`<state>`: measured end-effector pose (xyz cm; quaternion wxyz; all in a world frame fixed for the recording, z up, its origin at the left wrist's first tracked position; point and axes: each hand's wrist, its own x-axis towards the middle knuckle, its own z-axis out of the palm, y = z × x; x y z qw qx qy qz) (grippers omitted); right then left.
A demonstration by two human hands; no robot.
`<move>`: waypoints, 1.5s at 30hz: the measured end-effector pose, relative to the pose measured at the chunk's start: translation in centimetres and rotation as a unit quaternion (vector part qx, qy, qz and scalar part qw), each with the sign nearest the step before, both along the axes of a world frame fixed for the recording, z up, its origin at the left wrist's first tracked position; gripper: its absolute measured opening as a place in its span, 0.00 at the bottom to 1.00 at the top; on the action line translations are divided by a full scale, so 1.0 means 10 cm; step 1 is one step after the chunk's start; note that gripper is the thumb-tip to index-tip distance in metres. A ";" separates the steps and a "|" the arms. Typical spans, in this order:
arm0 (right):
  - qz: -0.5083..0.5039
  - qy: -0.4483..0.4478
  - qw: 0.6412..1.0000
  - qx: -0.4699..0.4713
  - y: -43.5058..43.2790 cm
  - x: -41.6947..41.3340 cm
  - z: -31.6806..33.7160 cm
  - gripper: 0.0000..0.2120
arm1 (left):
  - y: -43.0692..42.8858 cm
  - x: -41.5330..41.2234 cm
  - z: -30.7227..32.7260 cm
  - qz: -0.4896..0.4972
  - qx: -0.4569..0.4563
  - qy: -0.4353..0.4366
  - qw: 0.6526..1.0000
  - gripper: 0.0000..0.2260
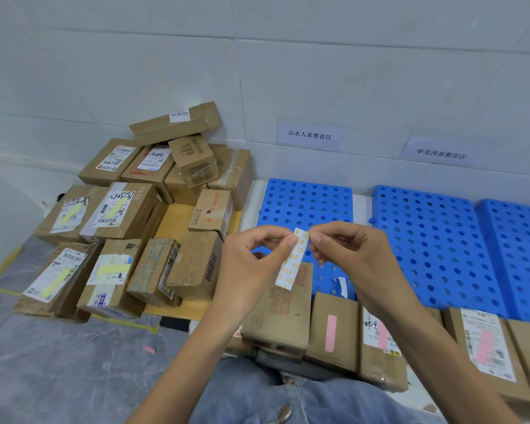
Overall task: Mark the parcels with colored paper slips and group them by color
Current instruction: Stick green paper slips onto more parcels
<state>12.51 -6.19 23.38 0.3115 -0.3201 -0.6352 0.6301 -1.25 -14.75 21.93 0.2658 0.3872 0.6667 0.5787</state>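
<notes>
Filling the bottom edge are the person's jeans, with grey marbled floor to the left, where a small pink scrap lies by itself. Just beyond the knees runs a row of boxes, side by side and touching, and several carry pink slips on their tops. A box with red lettering sits at the left end of that row.

Above it, the left hand and right hand meet at the top end of a paper slip. Each grip is closed to a fine pinch of thumb and forefinger on that end, with the other fingers curled. The slip hangs down from the fingertips, clear of the boxes, showing a white face with orange print (the colour of its other face cannot be seen).

Behind the hands lie blue perforated pallets, flat and next to one another, with a white curl of paper on the nearest.

Off to the left, a pile of boxes is heaped against the wall, and the near ones are marked with yellow slips. Two printed signs are stuck to the wall above the pallets.
</notes>
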 end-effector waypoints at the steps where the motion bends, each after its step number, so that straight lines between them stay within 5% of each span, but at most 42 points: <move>1: -0.002 -0.003 1.000 0.006 0.00 0.00 0.00 0.05 | 0.00 0.00 0.00 0.000 0.002 0.001 1.000 0.01; 28: -0.109 -0.062 0.971 0.205 -0.18 -0.06 -0.01 0.10 | -0.03 0.19 0.03 0.048 0.049 0.121 0.990 0.03; 35: -0.056 0.014 0.995 0.076 -0.13 -0.02 0.12 0.05 | -0.04 0.12 0.09 0.037 0.044 0.089 0.994 0.03; 45: -0.050 0.001 0.997 0.059 -0.14 0.01 0.06 0.05 | -0.05 0.19 0.05 0.033 0.052 0.073 0.995 0.03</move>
